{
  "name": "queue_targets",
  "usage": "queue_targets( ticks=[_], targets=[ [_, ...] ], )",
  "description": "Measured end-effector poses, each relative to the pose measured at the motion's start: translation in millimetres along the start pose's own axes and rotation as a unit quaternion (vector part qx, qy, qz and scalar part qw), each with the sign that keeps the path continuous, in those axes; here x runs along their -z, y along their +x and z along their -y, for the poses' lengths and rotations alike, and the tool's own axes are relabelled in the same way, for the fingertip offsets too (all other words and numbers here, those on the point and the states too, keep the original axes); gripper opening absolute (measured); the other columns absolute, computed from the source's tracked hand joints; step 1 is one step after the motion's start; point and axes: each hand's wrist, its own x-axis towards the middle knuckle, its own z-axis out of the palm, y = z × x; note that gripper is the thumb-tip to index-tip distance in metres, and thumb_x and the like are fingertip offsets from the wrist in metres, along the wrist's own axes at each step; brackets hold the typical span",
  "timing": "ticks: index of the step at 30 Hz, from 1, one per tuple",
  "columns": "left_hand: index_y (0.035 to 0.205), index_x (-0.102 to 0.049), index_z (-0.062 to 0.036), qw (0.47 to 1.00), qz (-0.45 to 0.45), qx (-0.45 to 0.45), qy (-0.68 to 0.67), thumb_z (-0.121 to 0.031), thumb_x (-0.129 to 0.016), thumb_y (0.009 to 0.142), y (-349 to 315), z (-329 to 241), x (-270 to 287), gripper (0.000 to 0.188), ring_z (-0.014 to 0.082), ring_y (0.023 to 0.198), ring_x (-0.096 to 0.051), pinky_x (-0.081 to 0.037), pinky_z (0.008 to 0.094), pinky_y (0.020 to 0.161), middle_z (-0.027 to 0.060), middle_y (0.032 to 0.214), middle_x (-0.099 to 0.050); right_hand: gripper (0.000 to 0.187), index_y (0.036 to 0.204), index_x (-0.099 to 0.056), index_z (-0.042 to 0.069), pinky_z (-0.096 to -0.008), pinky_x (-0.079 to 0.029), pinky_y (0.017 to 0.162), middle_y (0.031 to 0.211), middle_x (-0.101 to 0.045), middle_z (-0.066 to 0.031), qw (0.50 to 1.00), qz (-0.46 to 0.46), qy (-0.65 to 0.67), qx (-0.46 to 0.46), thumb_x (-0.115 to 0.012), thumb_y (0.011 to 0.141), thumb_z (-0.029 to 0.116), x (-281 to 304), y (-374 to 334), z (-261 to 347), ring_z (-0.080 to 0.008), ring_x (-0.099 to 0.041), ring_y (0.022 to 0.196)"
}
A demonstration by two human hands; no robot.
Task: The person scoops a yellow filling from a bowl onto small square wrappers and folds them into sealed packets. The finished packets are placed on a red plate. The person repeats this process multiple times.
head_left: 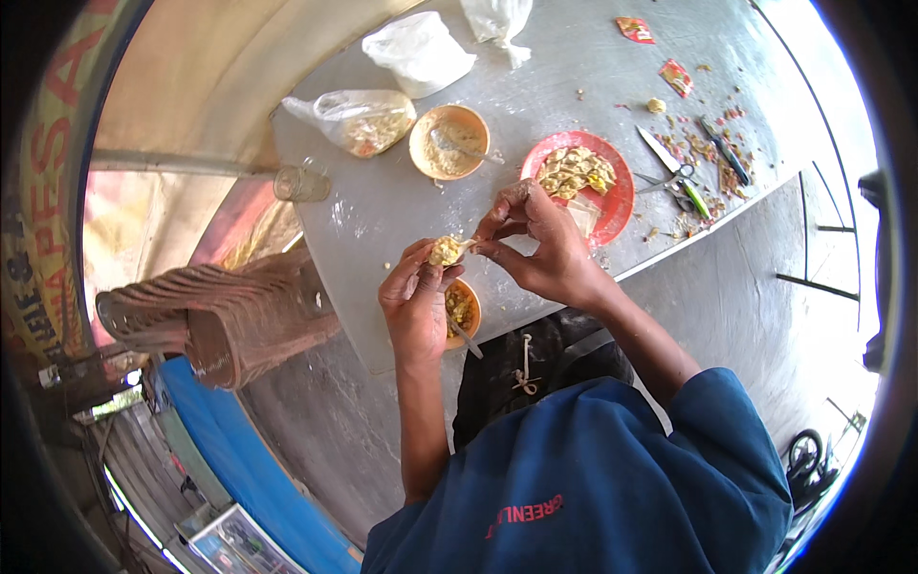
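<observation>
A small pale-yellow dumpling [446,251] is held up over the near part of the table, its dough bulging around what is inside. My left hand [414,289] closes its fingertips around it from the left. Thumb and fingers of my right hand [543,234] pinch a thin tip of its dough and draw it out to the right. Below them, an orange bowl [478,311] of yellow-green chopped filling stands at the near edge with a spoon [467,340] in it. Beyond my right hand, a red plate [626,191] bears several folded dumplings [574,172] and flat wrappers [585,216].
A second orange bowl [417,156] holds pale flour and a spoon. Plastic bags [418,53] and a glass jar [302,184] stand at left. Right of the plate lie a knife [656,148], scissors [669,179], a dark-handled tool [729,153] and scraps. Stacked brown chairs [220,316] stand left of the table.
</observation>
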Motion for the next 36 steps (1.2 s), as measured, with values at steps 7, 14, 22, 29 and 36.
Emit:
queue_targets(
  ticks=[7,14,22,29,36],
  targets=[
    [0.115,-0.07,0.0033,0.997,-0.004,0.077,0.023,0.006,-0.066,0.094,-5.9,20.2,-1.7,0.021,0.025,0.106,-0.069,-0.062,0.0378,0.09,0.0125,0.122,-0.065,0.058,0.134,-0.052,0.002,-0.0349,-0.059,0.082,0.113,-0.07,-0.0143,0.993,-0.034,-0.074,-0.081,-0.083,0.085,0.009,12.2,-43.3,10.7,-0.0214,-0.071,0.096],
    [0.117,-0.069,0.0035,0.987,0.078,0.141,0.012,0.003,-0.064,0.098,-10.0,52.0,-25.9,0.02,0.0187,0.104,-0.069,-0.059,0.0334,0.095,0.0112,0.117,-0.069,0.051,0.129,-0.06,0.001,-0.0349,-0.059,0.084,0.116,-0.071,-0.0116,0.97,-0.141,-0.158,-0.121,-0.083,0.085,0.011,31.0,-104.2,26.3,-0.0202,-0.071,0.102],
    [0.118,-0.068,0.0041,0.975,0.117,0.176,0.066,0.001,-0.063,0.098,-11.5,109.7,-50.2,0.02,0.0198,0.104,-0.07,-0.058,0.0332,0.097,0.0135,0.114,-0.071,0.058,0.134,-0.055,0.001,-0.0395,-0.059,0.088,0.121,-0.069,-0.0186,0.957,-0.13,-0.233,-0.113,-0.079,0.081,0.004,68.8,-112.0,-12.6,-0.0302,-0.07,0.107],
    [0.118,-0.067,0.0055,0.961,0.079,0.212,0.157,0.005,-0.062,0.097,0.3,189.0,-81.9,0.022,0.0186,0.103,-0.07,-0.057,0.0302,0.092,0.0112,0.111,-0.072,0.057,0.135,-0.055,0.005,-0.0429,-0.057,0.081,0.103,-0.071,-0.0179,0.953,-0.049,-0.251,-0.159,-0.076,0.082,0.003,138.0,-107.2,-84.9,-0.0356,-0.071,0.094],
    [0.116,-0.068,0.0043,0.956,0.012,0.183,0.23,0.009,-0.059,0.095,12.0,245.5,-106.1,0.023,0.0176,0.102,-0.07,-0.057,0.0291,0.09,0.0105,0.114,-0.07,0.051,0.131,-0.055,0.003,-0.0468,-0.056,0.076,0.101,-0.069,-0.021,0.957,0.019,-0.273,-0.101,-0.072,0.083,0.005,190.1,-92.4,-139.3,-0.0407,-0.069,0.09]
  ],
)
